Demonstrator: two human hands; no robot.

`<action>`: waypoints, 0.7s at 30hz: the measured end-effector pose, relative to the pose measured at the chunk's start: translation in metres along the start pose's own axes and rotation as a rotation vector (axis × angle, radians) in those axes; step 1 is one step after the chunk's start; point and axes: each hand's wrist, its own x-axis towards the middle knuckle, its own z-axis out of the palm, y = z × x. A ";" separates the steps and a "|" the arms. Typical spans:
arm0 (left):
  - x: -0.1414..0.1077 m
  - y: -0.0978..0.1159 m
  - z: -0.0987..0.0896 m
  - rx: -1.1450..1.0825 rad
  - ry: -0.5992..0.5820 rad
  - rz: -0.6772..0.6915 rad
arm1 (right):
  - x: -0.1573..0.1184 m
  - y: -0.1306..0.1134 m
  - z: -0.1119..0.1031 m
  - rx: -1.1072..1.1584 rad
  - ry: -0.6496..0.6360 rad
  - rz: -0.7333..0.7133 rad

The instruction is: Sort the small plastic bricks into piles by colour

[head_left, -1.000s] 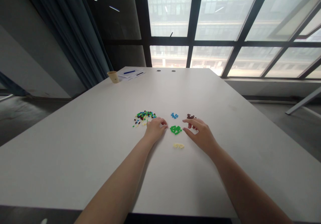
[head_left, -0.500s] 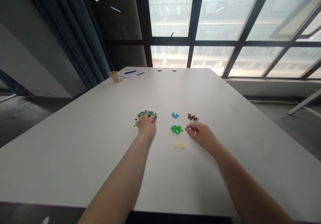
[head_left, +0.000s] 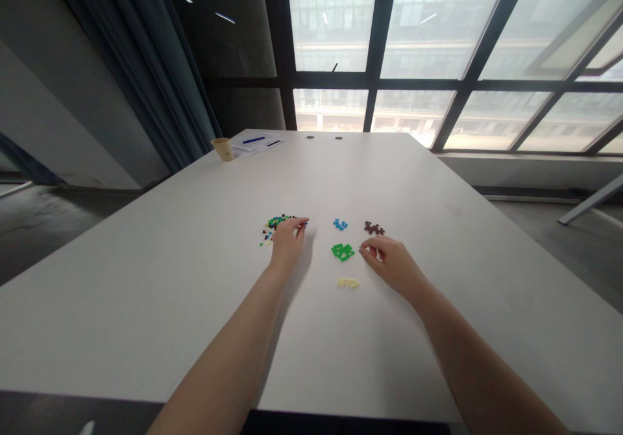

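My left hand [head_left: 288, 239] is closed in a pinch, with a small blue toy brick [head_left: 303, 224] showing at its fingertips. It is just right of a mixed pile of tiny bricks [head_left: 278, 221] in green, blue, dark brown and pale yellow, and hides part of it. My right hand [head_left: 384, 258] rests on the table with thumb and fingers drawn together; whatever may be between the tips is too small to see. Beside those tips lies a group of green bricks [head_left: 343, 252]. Blue bricks [head_left: 340, 224], dark brown bricks [head_left: 374, 228] and pale yellow bricks [head_left: 348, 283] form separate groups around it.
The white table [head_left: 195, 279] stretches away toward large windows. At its far left stand a tan paper cup [head_left: 223, 150] and papers [head_left: 249, 145] with a blue pen [head_left: 254, 140] on them. Two dark round discs [head_left: 339, 138] are at the far edge.
My left hand has risen off the mixed pile and shifted slightly right, its fingers now pinching a small blue brick. My right hand has stayed in place.
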 end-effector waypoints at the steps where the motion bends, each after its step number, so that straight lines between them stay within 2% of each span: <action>1: -0.003 0.006 -0.001 -0.077 0.013 0.043 | 0.000 -0.001 0.000 0.006 0.021 -0.013; 4: -0.015 0.028 -0.004 -0.212 0.031 0.195 | 0.000 -0.007 0.003 0.040 0.106 -0.072; 6: -0.024 0.041 -0.005 -0.241 -0.004 0.356 | 0.000 -0.011 0.005 0.070 0.161 -0.126; 8: -0.030 0.049 -0.005 -0.259 -0.038 0.508 | 0.000 -0.014 0.006 0.092 0.196 -0.184; 10: -0.034 0.054 -0.005 -0.278 -0.042 0.597 | 0.000 -0.016 0.007 0.107 0.212 -0.227; 14: -0.035 0.055 -0.005 -0.282 -0.022 0.622 | 0.000 -0.016 0.007 0.127 0.240 -0.262; 21: -0.035 0.055 -0.004 -0.322 -0.005 0.559 | 0.000 -0.015 0.008 0.135 0.271 -0.282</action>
